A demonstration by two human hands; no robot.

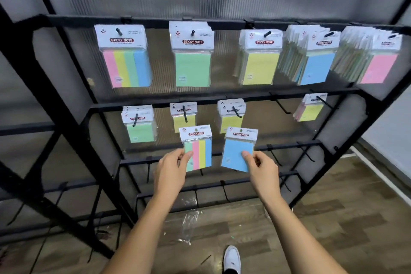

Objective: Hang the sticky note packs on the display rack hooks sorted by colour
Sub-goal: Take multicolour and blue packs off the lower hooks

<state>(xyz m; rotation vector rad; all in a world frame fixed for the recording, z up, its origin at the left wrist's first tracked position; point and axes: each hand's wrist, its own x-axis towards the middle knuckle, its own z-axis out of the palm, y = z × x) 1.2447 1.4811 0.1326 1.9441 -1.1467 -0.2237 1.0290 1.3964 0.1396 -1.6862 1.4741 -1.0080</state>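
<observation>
Head view: at lower centre of the frame the left hand (172,165) pinches a four-colour striped pack (198,151), held in front of the black display rack (66,104). Just right, the right hand (262,165) pinches a blue pack (236,153).
</observation>
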